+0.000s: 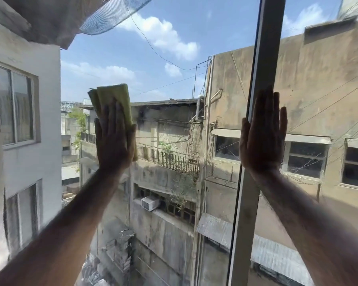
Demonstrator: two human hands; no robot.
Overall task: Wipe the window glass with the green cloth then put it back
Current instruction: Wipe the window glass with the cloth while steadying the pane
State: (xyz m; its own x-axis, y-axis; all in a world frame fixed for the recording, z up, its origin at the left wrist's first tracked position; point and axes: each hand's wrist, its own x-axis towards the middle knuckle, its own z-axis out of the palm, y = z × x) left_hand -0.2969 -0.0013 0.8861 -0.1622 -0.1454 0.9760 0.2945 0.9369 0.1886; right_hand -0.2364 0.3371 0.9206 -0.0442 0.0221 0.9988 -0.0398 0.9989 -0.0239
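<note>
The window glass [167, 58] fills the view, with sky and buildings seen through it. My left hand [114, 139] lies flat against the left pane and presses the folded green cloth [116, 96] onto the glass; the cloth sticks out above my fingertips and past my thumb. My right hand [263, 141] rests flat, fingers together and pointing up, on the grey vertical window frame bar [246, 203] and the edge of the right pane, and it holds nothing.
The frame bar runs from top to bottom between the two panes. Outside are a white building [29, 120] at the left, a tan concrete building [318, 89] at the right, and balconies and cables in between.
</note>
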